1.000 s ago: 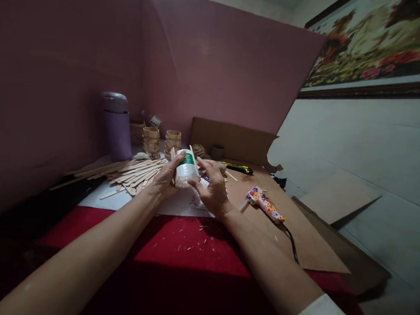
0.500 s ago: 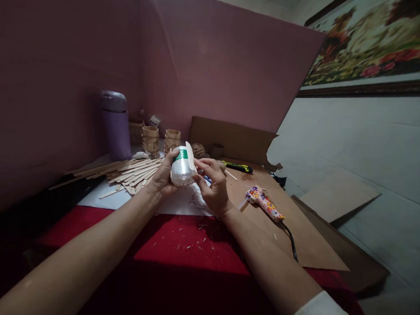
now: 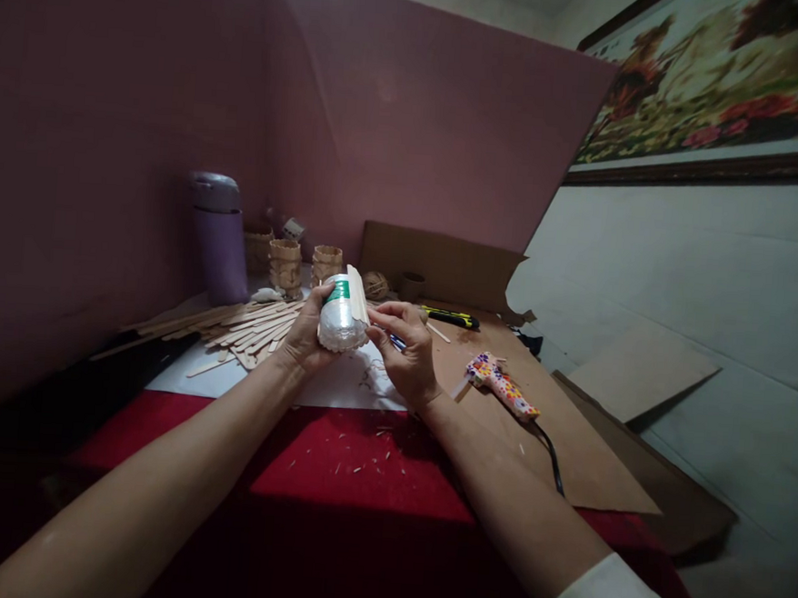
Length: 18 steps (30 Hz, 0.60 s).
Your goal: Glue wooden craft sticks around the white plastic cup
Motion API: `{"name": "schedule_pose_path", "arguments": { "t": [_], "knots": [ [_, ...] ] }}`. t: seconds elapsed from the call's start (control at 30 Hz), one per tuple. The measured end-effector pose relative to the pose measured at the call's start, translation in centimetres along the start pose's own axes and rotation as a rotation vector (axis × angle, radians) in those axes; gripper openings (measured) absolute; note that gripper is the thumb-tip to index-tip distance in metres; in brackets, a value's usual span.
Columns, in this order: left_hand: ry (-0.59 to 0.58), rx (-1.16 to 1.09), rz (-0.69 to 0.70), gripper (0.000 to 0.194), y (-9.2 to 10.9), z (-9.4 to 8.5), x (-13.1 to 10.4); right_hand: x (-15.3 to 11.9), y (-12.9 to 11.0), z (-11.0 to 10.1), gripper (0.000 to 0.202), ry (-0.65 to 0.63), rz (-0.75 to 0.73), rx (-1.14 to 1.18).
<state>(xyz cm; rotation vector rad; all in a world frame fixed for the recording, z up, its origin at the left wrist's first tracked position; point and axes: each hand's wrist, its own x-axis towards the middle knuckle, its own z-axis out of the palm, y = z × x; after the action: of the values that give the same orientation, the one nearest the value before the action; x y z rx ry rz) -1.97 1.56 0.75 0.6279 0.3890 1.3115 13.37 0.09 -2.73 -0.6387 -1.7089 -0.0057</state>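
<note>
My left hand (image 3: 309, 334) is wrapped around a shiny, clear-looking plastic bottle piece (image 3: 343, 324) with a green band, tilted above the table. Pale flat craft sticks (image 3: 356, 294) stand side by side along its right side. At the lower right edge of these sticks, the thumb and fingers of my right hand (image 3: 405, 350) pinch a stick; the fingertips partly cover it. Behind my left hand, many loose craft sticks (image 3: 253, 325) lie fanned out on white paper (image 3: 188, 377). Something blue, partly hidden, shows behind my right fingers.
A floral glue gun (image 3: 502, 384) with a black cord rests on cardboard (image 3: 567, 438) at right. Beyond are a yellow-black utility knife (image 3: 450, 318), a twine ball (image 3: 375, 285), stick-covered cups (image 3: 285, 265) and a purple bottle (image 3: 220, 241). Scraps dot the red cloth (image 3: 333, 458).
The bottle piece has shifted slightly left and turned in my left hand, showing more of the craft sticks on its side. My right hand stays close against their edge.
</note>
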Motion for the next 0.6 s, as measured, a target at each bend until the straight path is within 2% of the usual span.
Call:
{"name": "schedule_pose_path", "arguments": {
  "t": [0.23,0.33,0.47,0.53,0.6],
  "knots": [
    [0.041,0.081,0.026,0.025,0.2,0.4,-0.3,0.1,0.3,0.1,0.019,0.005,0.040,0.012],
    [0.047,0.162,0.118,0.030,0.2,0.3,-0.2,0.2,0.6,0.1,0.023,0.010,0.068,0.002],
    [0.058,0.369,0.348,0.044,0.1,-0.6,0.5,0.3,1.1,-0.1,0.034,0.117,0.149,-0.011],
    [0.075,0.465,0.376,0.051,-0.1,-1.4,0.9,0.3,1.3,-0.1,0.039,0.152,0.190,-0.034],
    [0.112,0.550,0.347,0.057,-0.4,-2.1,1.3,0.3,1.4,-0.2,0.043,0.162,0.211,-0.052]
  ]
}}
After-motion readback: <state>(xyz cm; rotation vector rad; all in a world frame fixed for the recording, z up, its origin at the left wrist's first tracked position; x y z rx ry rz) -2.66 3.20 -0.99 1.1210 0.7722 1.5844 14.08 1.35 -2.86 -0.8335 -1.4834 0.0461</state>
